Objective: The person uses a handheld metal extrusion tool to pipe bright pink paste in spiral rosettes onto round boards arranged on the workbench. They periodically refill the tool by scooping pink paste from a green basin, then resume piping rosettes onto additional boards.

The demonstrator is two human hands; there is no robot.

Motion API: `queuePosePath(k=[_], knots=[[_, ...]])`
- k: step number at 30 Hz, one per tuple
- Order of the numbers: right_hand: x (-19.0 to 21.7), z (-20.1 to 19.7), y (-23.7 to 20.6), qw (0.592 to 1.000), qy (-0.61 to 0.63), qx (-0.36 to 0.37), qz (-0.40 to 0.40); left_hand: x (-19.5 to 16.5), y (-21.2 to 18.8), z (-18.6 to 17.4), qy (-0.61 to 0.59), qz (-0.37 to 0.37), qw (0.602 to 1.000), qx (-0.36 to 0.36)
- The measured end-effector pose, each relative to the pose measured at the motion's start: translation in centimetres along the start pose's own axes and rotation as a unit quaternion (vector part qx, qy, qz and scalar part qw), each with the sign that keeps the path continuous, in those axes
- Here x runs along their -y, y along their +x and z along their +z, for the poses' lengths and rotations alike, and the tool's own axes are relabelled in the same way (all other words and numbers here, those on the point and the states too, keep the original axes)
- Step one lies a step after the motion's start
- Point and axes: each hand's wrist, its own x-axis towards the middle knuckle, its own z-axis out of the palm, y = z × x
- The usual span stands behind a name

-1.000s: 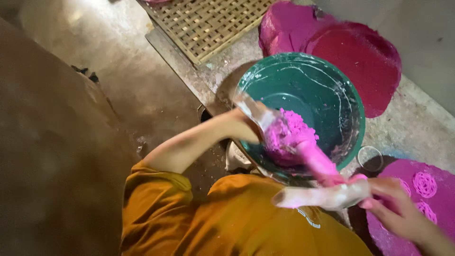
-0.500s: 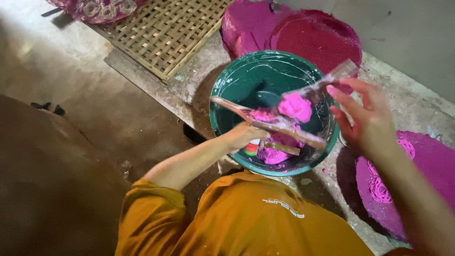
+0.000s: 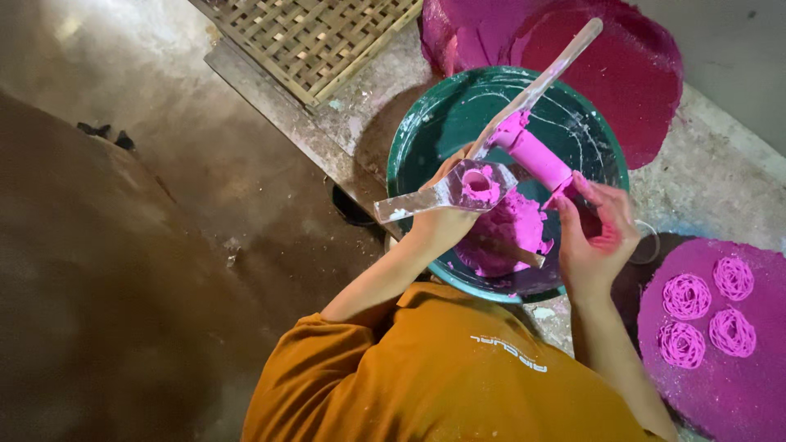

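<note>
The left hand (image 3: 442, 217) is closed around a two-piece wooden press (image 3: 458, 187) held over a green basin (image 3: 409, 139). The press's lower piece shows a round hole packed with pink dough; its upper piece, a long wooden handle (image 3: 544, 78) carrying a pink-coated plunger (image 3: 536, 155), is swung up and back, pointing toward the far rim of the basin. The right hand (image 3: 594, 237) is at the plunger's lower end, fingers curled and pinching the dough that clings there; fingertips are stained pink.

The basin stands on a rough concrete slab (image 3: 712, 188). A mound of pink dough (image 3: 512, 233) lies in its bottom, below the press, with a wooden stick (image 3: 516, 254) partly sunk in it. The inner wall of the basin is smeared with whitish streaks.

To the person's right a round pink tray (image 3: 737, 385) carries four coiled noodle nests (image 3: 686, 296). Beyond the basin two further round trays (image 3: 630, 74), pink and deep red, overlap one another. A woven bamboo mat (image 3: 315, 37) lies at the far left of the slab. The person wears an orange shirt (image 3: 442, 376).
</note>
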Motion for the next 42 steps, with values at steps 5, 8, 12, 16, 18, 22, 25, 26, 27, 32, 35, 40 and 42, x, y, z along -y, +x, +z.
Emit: queuePosePath(k=[5, 8, 12, 16, 18, 22, 25, 26, 27, 32, 35, 40, 42], knots=[[-1.5, 0.3, -0.2, 0.976, 0.146, 0.045, 0.153, 0.9, 0.7, 0.2, 0.104, 0.023, 0.994, 0.038], [-0.7, 0.4, 0.3, 0.935, 0.281, 0.089, 0.197, 1.3, 0.5, 0.7, 0.215, -0.003, 0.972, 0.094], [2.4, 0.9, 1.1, 0.97, -0.02, 0.243, -0.016, 1.0, -0.7, 1.6, 0.184, 0.038, 0.976, 0.111], [4.4, -0.3, 0.9, 0.951, -0.172, 0.207, -0.154, 0.7, -1.3, 0.8, 0.179, 0.031, 0.975, 0.129], [3.7, -2.0, 0.2, 0.969, -0.103, 0.196, -0.107, 0.9, -1.4, -0.7, 0.186, 0.034, 0.975, 0.118], [-1.0, -1.6, -1.5, 0.876, -0.283, 0.389, -0.036, 1.2, -2.5, -3.3, 0.226, 0.033, 0.971, 0.077], [-3.4, 0.3, -3.1, 0.8, -0.353, 0.482, -0.051, 1.2, -3.7, -3.1, 0.237, 0.046, 0.969, 0.054], [-3.7, 1.0, -3.4, 0.788, -0.366, 0.489, -0.085, 1.2, -3.9, -2.9, 0.239, 0.063, 0.968, 0.043], [-3.7, 1.4, -3.5, 0.774, -0.377, 0.494, -0.119, 1.1, -4.2, -2.6, 0.23, 0.048, 0.971, 0.048], [-2.5, -1.4, -0.6, 0.67, -0.447, 0.592, -0.021, 0.8, -4.9, -2.1, 0.193, 0.036, 0.98, 0.026], [-2.5, -3.4, 1.4, 0.649, -0.469, 0.597, -0.048, 0.7, -5.0, -2.0, 0.187, 0.04, 0.981, 0.023], [-2.4, -4.0, 2.3, 0.687, -0.459, 0.544, -0.146, 0.8, -4.9, -1.7, 0.192, 0.037, 0.98, 0.029], [-2.3, -3.2, 1.8, 0.682, -0.461, 0.544, -0.165, 0.8, -4.9, -1.7, 0.196, 0.035, 0.979, 0.036]])
